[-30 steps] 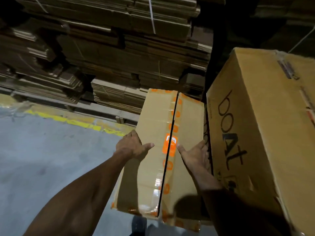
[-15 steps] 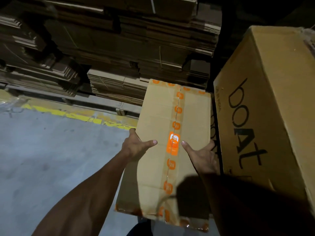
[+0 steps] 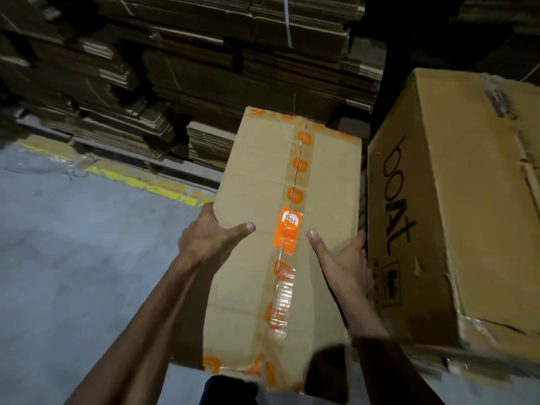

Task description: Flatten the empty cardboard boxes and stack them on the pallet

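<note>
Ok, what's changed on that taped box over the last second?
The gap between the top flaps of the taped box has closed; they now meet along the orange tape seam. The left hand and right hand moved from resting on top to gripping its side edges. The big printed box stayed put.

You have a grey concrete floor (image 3: 73,258) underfoot, crossed by a worn yellow floor line (image 3: 163,190).
</note>
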Available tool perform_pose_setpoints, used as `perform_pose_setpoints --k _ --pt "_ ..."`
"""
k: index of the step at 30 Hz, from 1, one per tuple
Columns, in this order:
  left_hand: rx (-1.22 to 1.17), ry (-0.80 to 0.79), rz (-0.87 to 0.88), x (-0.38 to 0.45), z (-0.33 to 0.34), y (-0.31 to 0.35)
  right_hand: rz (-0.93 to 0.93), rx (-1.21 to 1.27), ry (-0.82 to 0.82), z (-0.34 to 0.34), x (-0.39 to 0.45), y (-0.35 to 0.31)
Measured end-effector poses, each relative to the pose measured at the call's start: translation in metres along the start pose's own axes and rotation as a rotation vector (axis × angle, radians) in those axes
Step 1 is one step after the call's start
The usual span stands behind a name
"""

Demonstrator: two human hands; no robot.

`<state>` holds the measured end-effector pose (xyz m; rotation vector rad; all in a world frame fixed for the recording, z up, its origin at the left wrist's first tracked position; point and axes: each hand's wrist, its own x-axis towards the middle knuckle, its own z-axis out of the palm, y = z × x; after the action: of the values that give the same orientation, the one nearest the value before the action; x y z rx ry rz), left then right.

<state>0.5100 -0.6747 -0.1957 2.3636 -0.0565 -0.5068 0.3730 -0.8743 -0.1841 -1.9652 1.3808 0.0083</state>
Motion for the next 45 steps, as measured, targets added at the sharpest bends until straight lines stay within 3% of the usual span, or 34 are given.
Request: perform_pose_setpoints --k 10,19,26,32,39,45 --pt "-0.125 0.388 -0.174 -0.202 -0.026 -0.05 -0.432 -0.027 -0.14 -0.031 -0.095 0.039" --pt "-0.219 0.648 -0.406 -0.436 0.012 -0.09 -0.733 -0.156 -0.382 -0.083 -0.205 0.131" --pt "-0.415 0.864 -0.517 -0.572 0.064 -0.144 -0.87 -0.279 -0.516 -0.093 -0.284 0.205" --pt "-0.495 0.874 -0.585 -0.656 0.113 -0.2 -0.903 -0.365 -0.59 -0.092 -0.332 0.284" --pt "-0.636 0.776 -0.653 -0.74 0.19 -0.262 -0.869 -0.524 -0.677 -0.094 -0.367 0.385" --pt "-0.775 0.667 -0.737 -0.774 0.253 -0.303 -0.879 -0.657 -0.729 -0.096 -0.363 0.434"
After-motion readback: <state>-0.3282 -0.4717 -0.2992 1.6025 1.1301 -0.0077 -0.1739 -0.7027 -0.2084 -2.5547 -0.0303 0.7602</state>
